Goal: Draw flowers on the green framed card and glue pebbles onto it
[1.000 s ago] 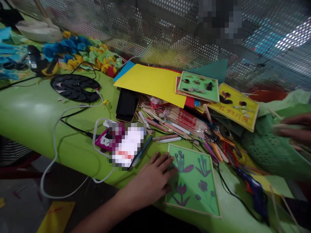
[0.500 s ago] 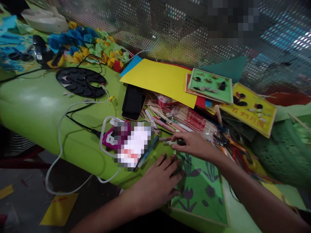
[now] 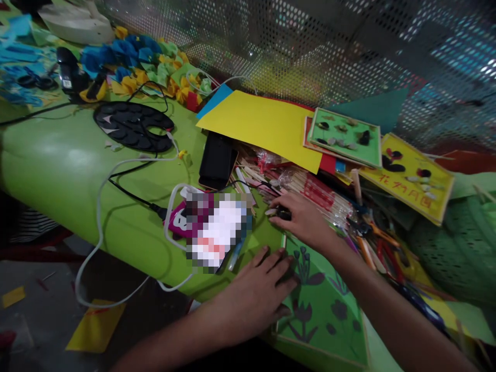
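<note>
The left forearm entered from the lower edge; its hand (image 3: 253, 297) lay palm down, fingers slightly spread. The right forearm extended diagonally from the lower right corner; its hand (image 3: 302, 217) was positioned beyond the left, fingers bent, thumb opposing them.

Right forearm (image 3: 372, 289) hides upper-right part of flower panel (image 3: 321, 305); left hand (image 3: 253, 297) covers some of its left rim, near the table's (image 3: 50, 155) front edge. Small items in right hand (image 3: 281, 211): mostly behind fingers, can't identify. Phone (image 3: 222, 227) screen pixelated, unreadable. Green basket (image 3: 461, 248) cropped at right. Far-left paper scraps (image 3: 19, 51) blurred.
</note>
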{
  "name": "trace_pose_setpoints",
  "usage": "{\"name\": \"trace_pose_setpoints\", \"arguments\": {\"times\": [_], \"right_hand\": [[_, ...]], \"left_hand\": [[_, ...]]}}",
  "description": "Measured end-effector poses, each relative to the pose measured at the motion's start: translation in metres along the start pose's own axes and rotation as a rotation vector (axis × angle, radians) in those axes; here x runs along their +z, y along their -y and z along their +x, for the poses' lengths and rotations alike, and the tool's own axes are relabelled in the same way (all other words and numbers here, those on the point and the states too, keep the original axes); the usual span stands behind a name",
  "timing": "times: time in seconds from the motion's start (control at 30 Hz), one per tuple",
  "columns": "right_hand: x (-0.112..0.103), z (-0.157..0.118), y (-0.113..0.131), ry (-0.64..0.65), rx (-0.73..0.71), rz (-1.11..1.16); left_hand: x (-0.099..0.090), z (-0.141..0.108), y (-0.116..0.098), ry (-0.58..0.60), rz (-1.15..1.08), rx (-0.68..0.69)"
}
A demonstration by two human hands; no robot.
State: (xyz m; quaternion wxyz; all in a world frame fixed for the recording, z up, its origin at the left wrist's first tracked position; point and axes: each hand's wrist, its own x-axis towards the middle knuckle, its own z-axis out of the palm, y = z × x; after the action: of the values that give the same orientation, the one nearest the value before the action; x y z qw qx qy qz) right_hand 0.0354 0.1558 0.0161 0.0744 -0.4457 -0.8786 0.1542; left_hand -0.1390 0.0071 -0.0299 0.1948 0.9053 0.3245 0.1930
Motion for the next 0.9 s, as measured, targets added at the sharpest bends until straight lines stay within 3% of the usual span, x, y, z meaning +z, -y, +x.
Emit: {"name": "trace_pose_setpoints", "arguments": {"times": [0.23,0.37,0.57,0.8,0.9], "right_hand": [[-0.013,-0.008,0.0,-0.011,-0.031,0.053],[-0.027,-0.012,-0.002,-0.02,0.025,0.112],[-0.042,-0.029,-0.011,-0.111,0.058,0.108],[-0.028,-0.047,-0.011,0.0,-0.097,0.025],[-0.018,-0.048,-0.009,-0.013,-0.11,-0.064]], "left_hand": [[0.003,0.0,0.002,-0.006,-0.005,0.0],[0.0,0.0,0.001,0.024,-0.028,-0.018],[0.001,0.0,0.001,0.032,-0.055,-0.02],[0.001,0.0,0.001,0.029,-0.058,-0.034],[-0.001,0.001,0.0,0.04,-0.056,-0.041]]}}
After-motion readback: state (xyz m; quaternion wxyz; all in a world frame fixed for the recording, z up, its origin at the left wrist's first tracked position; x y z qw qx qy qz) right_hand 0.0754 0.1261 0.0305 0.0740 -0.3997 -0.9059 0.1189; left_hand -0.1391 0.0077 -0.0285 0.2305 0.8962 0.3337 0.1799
